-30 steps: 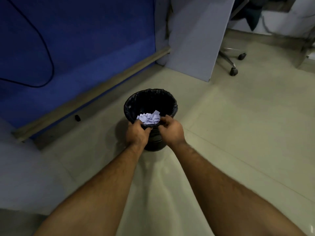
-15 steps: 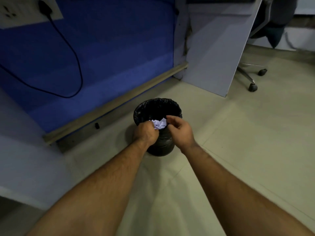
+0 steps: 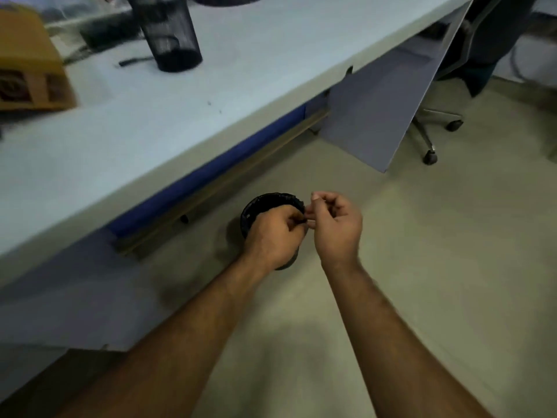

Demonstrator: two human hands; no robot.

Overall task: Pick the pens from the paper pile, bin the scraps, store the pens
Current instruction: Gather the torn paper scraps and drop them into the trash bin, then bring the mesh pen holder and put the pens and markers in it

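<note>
A small black bin [image 3: 265,200] with a black liner stands on the floor just under the desk edge. My left hand [image 3: 271,233] hovers over the bin's near half, fingers curled in, and hides most of its opening. My right hand [image 3: 337,227] is beside it at the bin's right rim, fingers loosely curled, its fingertips touching those of the left hand. No paper shows in either hand. On the desk [image 3: 150,122] a black mesh pen holder [image 3: 171,34] stands upright, with a dark pen [image 3: 132,61] lying to its left.
A brown cardboard box [image 3: 27,64] sits at the desk's left end. A grey side panel [image 3: 376,116] hangs down under the desk on the right. An office chair base with castors [image 3: 434,137] stands behind it. Pale tiled floor lies to the right of the bin.
The crumpled white paper held over the bin is gone from my hands. My head has risen, so the desk top and pen holder have come into view.
</note>
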